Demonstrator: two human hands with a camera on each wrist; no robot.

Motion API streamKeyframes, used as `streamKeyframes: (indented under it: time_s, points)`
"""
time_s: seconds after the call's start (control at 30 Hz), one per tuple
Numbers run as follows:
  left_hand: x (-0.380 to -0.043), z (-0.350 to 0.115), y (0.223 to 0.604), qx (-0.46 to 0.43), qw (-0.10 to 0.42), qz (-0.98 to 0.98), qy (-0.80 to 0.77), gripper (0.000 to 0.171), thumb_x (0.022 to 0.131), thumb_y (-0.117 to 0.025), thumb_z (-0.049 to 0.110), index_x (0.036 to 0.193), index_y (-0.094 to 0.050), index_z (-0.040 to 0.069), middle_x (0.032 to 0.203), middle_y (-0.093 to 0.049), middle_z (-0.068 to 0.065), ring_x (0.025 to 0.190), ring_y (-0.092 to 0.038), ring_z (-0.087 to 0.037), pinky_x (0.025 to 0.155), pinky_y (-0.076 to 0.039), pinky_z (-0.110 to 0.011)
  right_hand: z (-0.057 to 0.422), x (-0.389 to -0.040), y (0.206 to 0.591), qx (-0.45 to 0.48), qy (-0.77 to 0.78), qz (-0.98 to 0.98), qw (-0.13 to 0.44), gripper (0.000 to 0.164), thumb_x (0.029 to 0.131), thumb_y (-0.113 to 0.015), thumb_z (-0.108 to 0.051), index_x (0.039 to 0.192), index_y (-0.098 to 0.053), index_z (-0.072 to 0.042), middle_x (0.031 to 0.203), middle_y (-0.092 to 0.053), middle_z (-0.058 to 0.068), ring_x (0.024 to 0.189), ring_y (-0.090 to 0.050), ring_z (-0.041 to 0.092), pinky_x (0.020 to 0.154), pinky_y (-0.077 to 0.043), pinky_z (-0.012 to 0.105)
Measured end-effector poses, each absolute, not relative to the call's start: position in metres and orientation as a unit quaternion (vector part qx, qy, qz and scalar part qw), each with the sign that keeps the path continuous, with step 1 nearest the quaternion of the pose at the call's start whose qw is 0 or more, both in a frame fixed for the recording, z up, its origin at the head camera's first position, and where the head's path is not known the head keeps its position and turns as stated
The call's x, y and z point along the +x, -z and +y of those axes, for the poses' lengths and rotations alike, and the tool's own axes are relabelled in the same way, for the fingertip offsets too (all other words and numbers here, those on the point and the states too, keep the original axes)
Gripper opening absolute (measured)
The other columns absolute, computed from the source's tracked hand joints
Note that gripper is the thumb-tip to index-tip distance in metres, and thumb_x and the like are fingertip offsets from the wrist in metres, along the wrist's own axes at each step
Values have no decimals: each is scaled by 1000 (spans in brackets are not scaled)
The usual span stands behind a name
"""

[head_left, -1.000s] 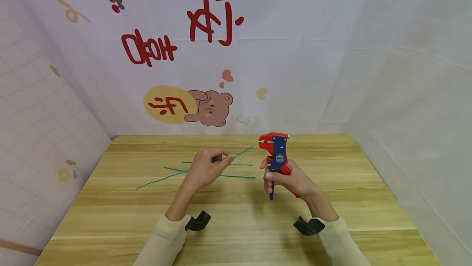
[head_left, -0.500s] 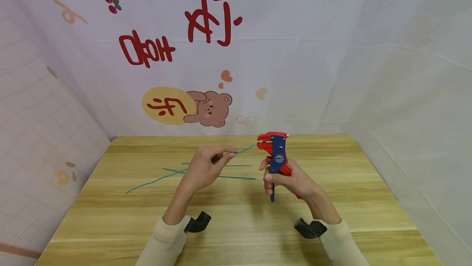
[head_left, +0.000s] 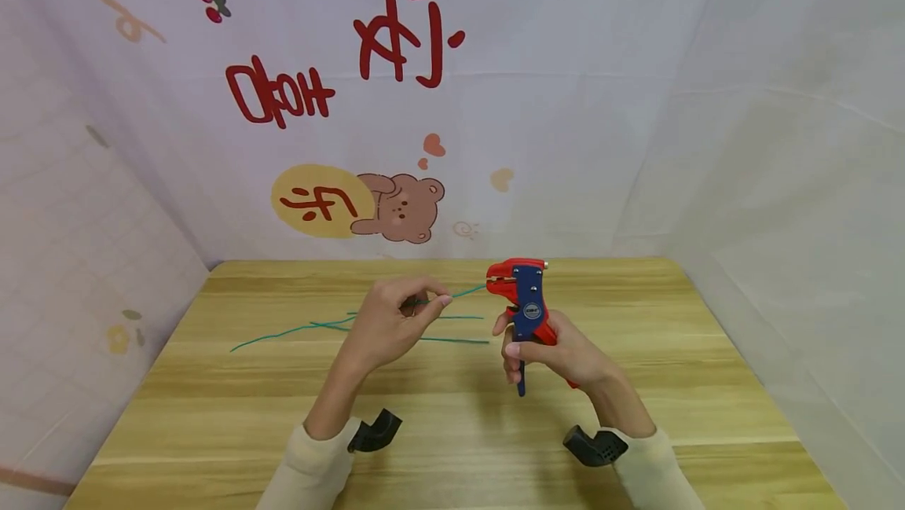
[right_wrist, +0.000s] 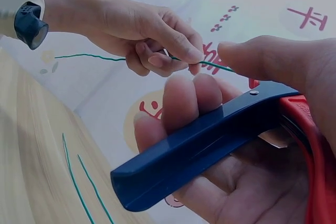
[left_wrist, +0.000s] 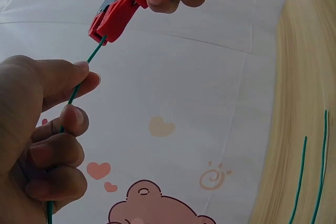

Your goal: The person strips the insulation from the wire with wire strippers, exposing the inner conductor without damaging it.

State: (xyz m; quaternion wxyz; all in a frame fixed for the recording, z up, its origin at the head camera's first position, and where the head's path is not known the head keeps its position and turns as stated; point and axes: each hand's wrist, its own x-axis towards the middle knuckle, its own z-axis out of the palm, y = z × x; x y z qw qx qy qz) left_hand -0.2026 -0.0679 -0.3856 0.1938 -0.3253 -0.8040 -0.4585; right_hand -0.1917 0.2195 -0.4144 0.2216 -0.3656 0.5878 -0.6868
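Observation:
My left hand [head_left: 397, 320] pinches a thin green wire [head_left: 467, 291] between thumb and forefinger, and the wire's long tail trails off to the left. In the left wrist view, the other fingers curl loosely about the wire [left_wrist: 94, 53]. My right hand [head_left: 566, 349] grips a red and blue wire stripper [head_left: 529, 290] by its handles, held upright above the table. The wire's right end meets the mouth of the red stripper head [left_wrist: 113, 19]; how deep it sits cannot be told. The blue handle [right_wrist: 178, 153] lies across the right fingers.
Two more green wires [head_left: 456, 340] lie on the wooden table [head_left: 452, 431] below and behind the left hand, partly hidden by it. A white printed cloth [head_left: 566, 101] hangs behind the table, with cloth at both sides too.
The stripper has moved slightly left and down, so its mouth now meets the wire end. My left hand has shifted its grip a little, and the wire's tail has swung further left.

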Motion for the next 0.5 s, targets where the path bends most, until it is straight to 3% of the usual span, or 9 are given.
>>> streamKeyframes:
  time_s: [0.23, 0.5]
  points:
    - [-200, -69, 383, -325, 195, -805, 456, 5, 96, -74, 21, 93, -78, 20, 61, -50, 10, 53, -37, -3, 52, -33, -19, 216, -191, 412, -381, 692, 564, 238, 23, 102, -46, 9, 123, -43, 17, 84, -64, 9, 71, -67, 20, 66, -60, 44]
    - [-197, -72, 375, -333, 196, -798, 462, 5, 94, -76, 21, 90, -78, 18, 57, -45, 9, 51, -34, -2, 49, -29, -18, 215, -189, 410, -388, 697, 548, 252, 22, 101, -47, 9, 123, -50, 9, 84, -64, 11, 72, -68, 21, 68, -60, 44]
